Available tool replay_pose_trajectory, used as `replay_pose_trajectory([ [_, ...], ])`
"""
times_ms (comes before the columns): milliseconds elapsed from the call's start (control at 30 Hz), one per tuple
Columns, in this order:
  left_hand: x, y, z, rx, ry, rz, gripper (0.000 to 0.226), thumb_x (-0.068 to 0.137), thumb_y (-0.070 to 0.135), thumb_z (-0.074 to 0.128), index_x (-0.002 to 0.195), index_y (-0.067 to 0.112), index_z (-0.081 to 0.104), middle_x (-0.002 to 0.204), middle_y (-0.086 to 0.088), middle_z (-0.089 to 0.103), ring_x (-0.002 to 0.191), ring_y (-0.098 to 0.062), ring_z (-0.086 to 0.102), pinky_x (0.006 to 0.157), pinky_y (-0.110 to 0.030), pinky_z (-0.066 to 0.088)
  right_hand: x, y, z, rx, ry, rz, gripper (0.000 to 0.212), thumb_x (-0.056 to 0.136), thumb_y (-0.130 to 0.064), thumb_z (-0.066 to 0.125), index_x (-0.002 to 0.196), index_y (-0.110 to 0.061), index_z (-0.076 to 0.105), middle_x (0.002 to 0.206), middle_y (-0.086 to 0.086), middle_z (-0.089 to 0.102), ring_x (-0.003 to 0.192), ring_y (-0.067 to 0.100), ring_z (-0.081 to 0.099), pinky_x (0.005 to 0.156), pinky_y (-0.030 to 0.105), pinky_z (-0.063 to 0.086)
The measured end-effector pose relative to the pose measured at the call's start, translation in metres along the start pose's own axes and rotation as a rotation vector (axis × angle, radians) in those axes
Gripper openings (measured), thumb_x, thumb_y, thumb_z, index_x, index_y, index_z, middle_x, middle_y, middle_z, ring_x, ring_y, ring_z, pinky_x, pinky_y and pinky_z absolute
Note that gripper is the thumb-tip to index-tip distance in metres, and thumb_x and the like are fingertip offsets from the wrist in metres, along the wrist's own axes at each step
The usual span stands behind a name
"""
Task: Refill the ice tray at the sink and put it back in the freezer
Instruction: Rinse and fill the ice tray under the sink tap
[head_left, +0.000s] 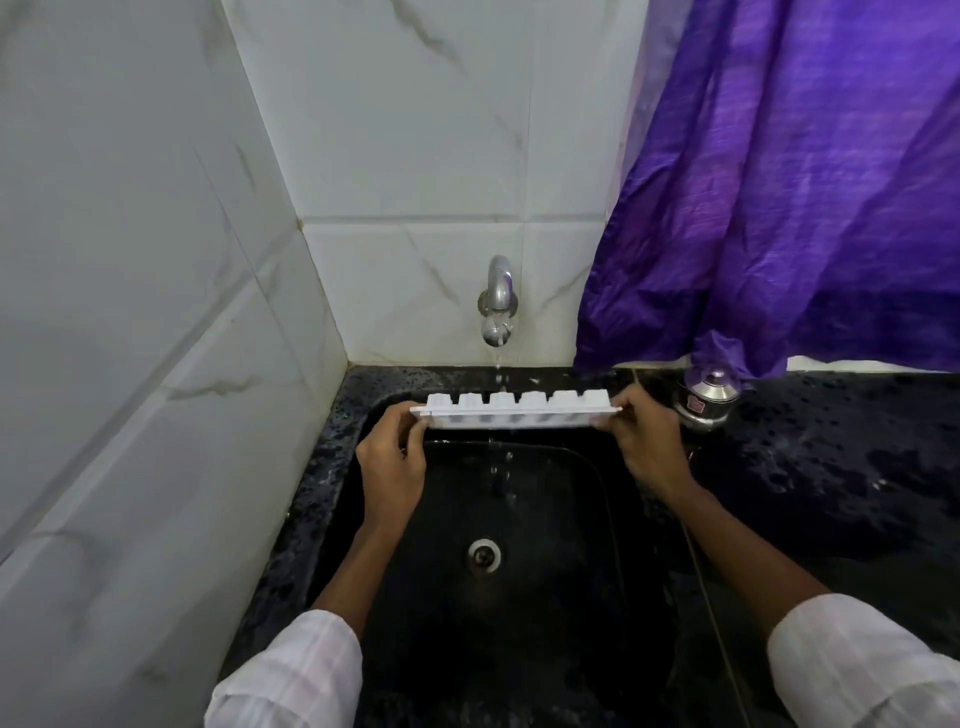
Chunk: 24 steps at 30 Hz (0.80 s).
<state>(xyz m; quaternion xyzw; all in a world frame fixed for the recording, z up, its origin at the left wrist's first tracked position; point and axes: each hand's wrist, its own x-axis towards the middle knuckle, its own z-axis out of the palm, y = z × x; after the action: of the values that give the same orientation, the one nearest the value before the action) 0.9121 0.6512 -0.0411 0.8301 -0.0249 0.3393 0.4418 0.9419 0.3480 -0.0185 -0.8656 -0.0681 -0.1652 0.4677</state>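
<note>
Both hands, left hand (390, 464) and right hand (645, 437), have fingers clenched on the white ice tray's (517, 410) ends under the running tap (497, 301) at the sink's (358, 499) back edge; filling underway, freezer return remains.

The ice tray (517, 411) spans between the left hand (392, 460) and the right hand (641, 439), each gripping one end, above the sink (545, 597). The tap (497, 301) is on the wall beyond both hands, with the drain (484, 556) below and nearer than them. A steel container (707, 400) stands on the counter (831, 467) just right of the right hand, under the curtain (789, 182).
</note>
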Motion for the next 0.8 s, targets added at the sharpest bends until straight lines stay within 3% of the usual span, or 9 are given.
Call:
replay_pose_trajectory([
  [67, -0.011, -0.003, -0.003, 0.026, -0.049, -0.038, 0.017, 0.091, 0.002, 0.068, 0.104, 0.012, 0.068, 0.093, 0.012, 0.07, 0.086, 0.002, 0.067, 0.078, -0.016, 0.055, -0.007, 0.01, 0.005, -0.019, -0.053, 0.059, 0.015, 0.083, -0.005, 0.074, 0.083, -0.007, 0.059, 0.077, -0.004, 0.064, 0.071, 0.007, 0.061, 0.065, 0.006, 0.043],
  [167, -0.028, -0.002, -0.011, -0.011, -0.147, -0.08, 0.022, 0.087, 0.008, 0.075, 0.101, 0.024, 0.067, 0.092, 0.024, 0.069, 0.088, 0.008, 0.068, 0.079, -0.011, 0.054, -0.002, 0.006, 0.003, -0.004, 0.053, 0.047, 0.009, 0.086, -0.005, 0.07, 0.09, -0.008, 0.063, 0.082, -0.001, 0.068, 0.076, 0.004, 0.062, 0.072, 0.013, 0.047],
  [267, -0.043, 0.013, -0.016, 0.009, -0.22, -0.197, 0.048, 0.08, 0.031, 0.082, 0.122, 0.024, 0.06, 0.121, 0.018, 0.064, 0.113, 0.004, 0.059, 0.097, -0.02, 0.051, 0.015, -0.012, -0.002, -0.088, 0.001, -0.142, 0.011, 0.085, 0.003, 0.065, 0.09, -0.007, 0.064, 0.081, 0.005, 0.065, 0.076, 0.014, 0.059, 0.073, 0.022, 0.047],
  [367, -0.045, 0.035, -0.007, 0.15, -0.272, -0.093, 0.07, 0.08, 0.054, 0.075, 0.14, 0.029, 0.049, 0.14, 0.015, 0.054, 0.127, -0.001, 0.048, 0.105, -0.023, 0.041, 0.033, -0.036, 0.001, -0.265, -0.247, -0.417, 0.022, 0.081, 0.006, 0.063, 0.097, -0.008, 0.068, 0.091, 0.005, 0.069, 0.085, 0.024, 0.061, 0.076, 0.041, 0.052],
  [467, -0.039, 0.057, 0.009, 0.164, -0.408, -0.135, 0.07, 0.085, 0.061, 0.065, 0.145, 0.034, 0.041, 0.137, 0.013, 0.059, 0.12, -0.007, 0.059, 0.093, -0.027, 0.051, 0.035, -0.061, 0.021, -0.372, -0.48, -0.577, 0.028, 0.08, -0.011, 0.055, 0.103, -0.025, 0.065, 0.095, -0.005, 0.066, 0.091, 0.015, 0.057, 0.074, 0.036, 0.051],
  [533, -0.039, 0.059, 0.018, 0.235, -0.373, -0.127, 0.052, 0.091, 0.053, 0.061, 0.133, 0.026, 0.046, 0.115, 0.005, 0.069, 0.101, -0.017, 0.068, 0.074, -0.027, 0.051, 0.033, -0.071, 0.037, -0.281, -0.507, -0.599, 0.034, 0.083, -0.01, 0.057, 0.108, -0.032, 0.061, 0.101, -0.008, 0.066, 0.096, 0.008, 0.058, 0.08, 0.032, 0.052],
  [600, -0.04, 0.057, 0.019, 0.185, -0.237, -0.241, 0.041, 0.092, 0.046, 0.063, 0.122, 0.021, 0.05, 0.098, 0.005, 0.069, 0.088, -0.018, 0.069, 0.063, -0.022, 0.047, 0.031, -0.072, 0.048, -0.085, -0.387, -0.506, 0.041, 0.089, -0.012, 0.065, 0.125, -0.032, 0.057, 0.12, -0.008, 0.064, 0.111, 0.003, 0.057, 0.095, 0.026, 0.049],
  [700, -0.04, 0.049, 0.017, -0.094, 0.1, -0.592, 0.042, 0.087, 0.037, 0.074, 0.122, 0.021, 0.058, 0.103, 0.013, 0.067, 0.096, -0.011, 0.068, 0.065, -0.007, 0.048, 0.018, -0.061, 0.051, 0.153, -0.006, -0.128, 0.046, 0.092, -0.032, 0.067, 0.135, -0.028, 0.052, 0.136, -0.01, 0.056, 0.125, 0.001, 0.05, 0.105, 0.021, 0.041],
  [800, -0.036, 0.044, 0.02, -0.503, 0.384, -0.899, 0.051, 0.086, 0.03, 0.077, 0.132, 0.02, 0.059, 0.12, 0.004, 0.07, 0.107, -0.015, 0.07, 0.085, -0.032, 0.06, -0.01, -0.039, 0.051, 0.185, 0.009, 0.38, 0.054, 0.09, -0.044, 0.065, 0.138, -0.029, 0.047, 0.141, -0.003, 0.051, 0.127, 0.013, 0.049, 0.104, 0.034, 0.044],
])
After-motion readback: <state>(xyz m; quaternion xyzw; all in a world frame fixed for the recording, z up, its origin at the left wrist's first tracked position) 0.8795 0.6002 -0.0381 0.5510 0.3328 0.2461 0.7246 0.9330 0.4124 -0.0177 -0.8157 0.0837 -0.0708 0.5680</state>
